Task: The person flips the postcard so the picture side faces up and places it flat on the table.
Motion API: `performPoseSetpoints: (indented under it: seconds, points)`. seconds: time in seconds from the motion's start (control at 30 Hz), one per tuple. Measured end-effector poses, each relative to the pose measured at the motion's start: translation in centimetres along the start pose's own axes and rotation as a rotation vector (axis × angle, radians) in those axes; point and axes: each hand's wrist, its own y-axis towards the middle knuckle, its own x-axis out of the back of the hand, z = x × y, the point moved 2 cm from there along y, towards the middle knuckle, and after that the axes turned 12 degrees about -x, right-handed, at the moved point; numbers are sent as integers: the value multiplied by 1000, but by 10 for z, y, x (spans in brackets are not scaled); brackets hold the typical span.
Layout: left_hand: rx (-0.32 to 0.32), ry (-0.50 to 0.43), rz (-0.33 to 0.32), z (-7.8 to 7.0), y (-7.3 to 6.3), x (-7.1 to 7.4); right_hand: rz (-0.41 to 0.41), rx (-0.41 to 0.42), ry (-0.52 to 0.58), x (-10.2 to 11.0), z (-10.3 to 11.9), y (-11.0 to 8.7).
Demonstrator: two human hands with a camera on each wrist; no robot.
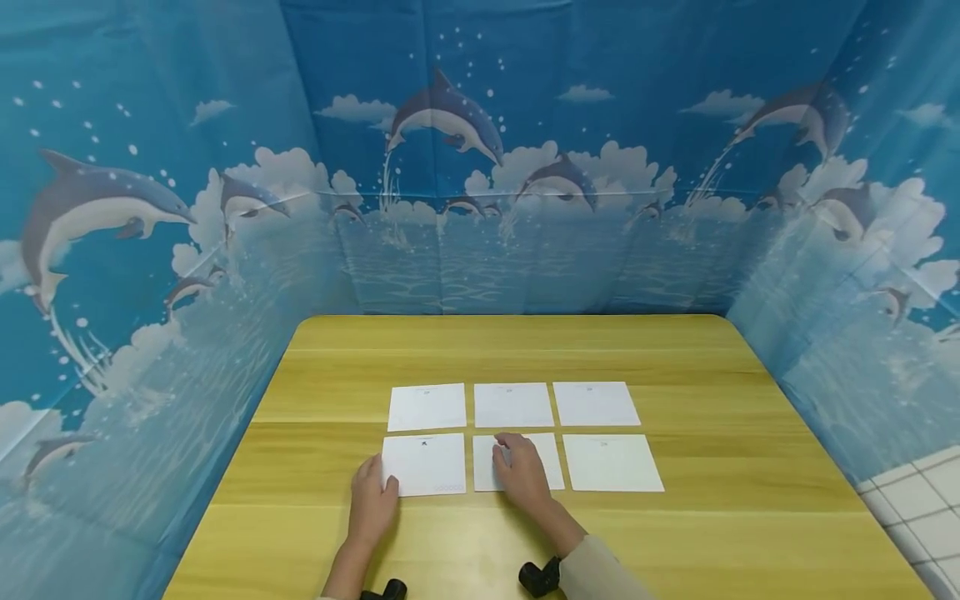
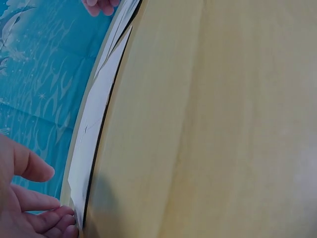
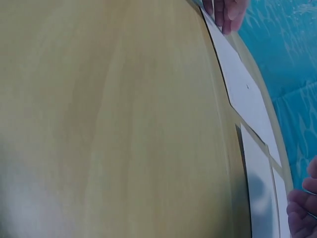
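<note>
Six is too many to count closely: several white rectangular paper cards lie in two rows on the table. At the front left is a card (image 1: 427,471) with a small dark mark near its top and a faint row of printed boxes at its lower right. My left hand (image 1: 373,500) touches this card's left edge, with the thumb apart from the fingers in the left wrist view. Over the front middle card (image 1: 483,475) is my right hand (image 1: 522,473), fingers loosely bent and holding nothing; it covers part of that card.
The front right card (image 1: 612,462) lies beside the middle one. Behind are the back left card (image 1: 427,408), back middle card (image 1: 513,406) and back right card (image 1: 596,404). A blue dolphin-print curtain (image 1: 540,258) surrounds the yellow wooden table (image 1: 712,500).
</note>
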Motion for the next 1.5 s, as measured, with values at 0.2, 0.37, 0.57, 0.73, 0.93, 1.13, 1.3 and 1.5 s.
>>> performPoseSetpoints:
  seconds: [0.2,0.37,0.57,0.73,0.93,1.13,1.3,1.5]
  points:
    - [5,3,3,-2,0,5,47,66,-80,-15,14,-2]
    - [11,2,9,-4,0,3,74,109,-170,-22,17,-2]
    - [7,-2,1,-3,-2,-1,92,109,-210,-24,17,-4]
    - [13,-3,-3,-2,-2,-3,90,95,-219,-23,19,-5]
    - [30,-6,-4,0,-1,-3,64,104,-207,-22,22,-4]
    - [26,6,-8,-1,-1,-3,97,148,-208,-26,28,-3]
    - [19,12,-3,-2,-1,-3,132,139,-226,-30,30,-4]
    - [19,8,-8,-2,-1,-3,115,144,-261,-32,31,-6]
